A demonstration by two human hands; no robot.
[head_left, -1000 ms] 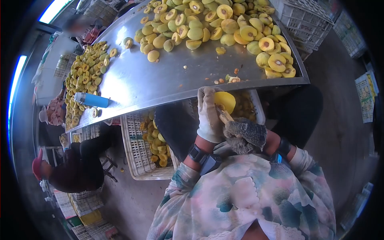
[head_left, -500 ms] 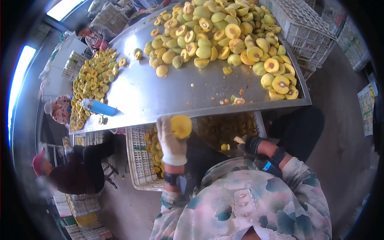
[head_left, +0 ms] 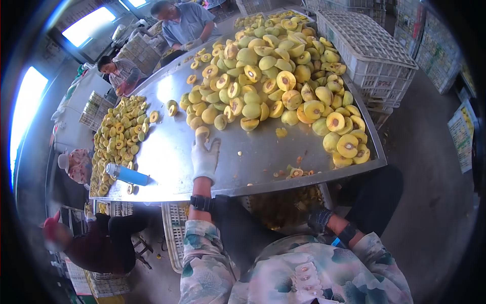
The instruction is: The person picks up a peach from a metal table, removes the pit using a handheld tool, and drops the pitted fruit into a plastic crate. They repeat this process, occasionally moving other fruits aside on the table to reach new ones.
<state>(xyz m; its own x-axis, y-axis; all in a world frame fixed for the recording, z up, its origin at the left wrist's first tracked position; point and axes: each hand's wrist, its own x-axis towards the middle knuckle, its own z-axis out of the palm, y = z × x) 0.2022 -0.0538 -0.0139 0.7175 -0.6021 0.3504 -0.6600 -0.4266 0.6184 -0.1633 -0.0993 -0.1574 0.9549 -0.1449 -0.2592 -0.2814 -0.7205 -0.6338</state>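
In a white glove, my left hand (head_left: 205,158) reaches over the metal table, thumb spread away from the fingers. Its fingertips touch or nearly touch a yellow peach (head_left: 202,131) at the near edge of the heap. My right hand (head_left: 320,220), in a dark glove, is low beside my lap, over a crate of fruit partly under the table. Its fingers look curled, but what they hold is lost against the dark background. Cut peaches (head_left: 268,71), yellow-green with brown centres, are heaped ahead of my left hand.
The metal table (head_left: 172,147) bears a second fruit heap (head_left: 119,126) and a blue bottle (head_left: 127,174) on the left. Fruit scraps (head_left: 296,172) lie near its front edge. White crates (head_left: 374,55) stand at right; another crate (head_left: 174,235) is below. Several people work around the left side.
My left hand has let go of the yellow peach half and stretched forward onto the table. The pale slim thing at my right hand no longer shows. The view has tilted up.
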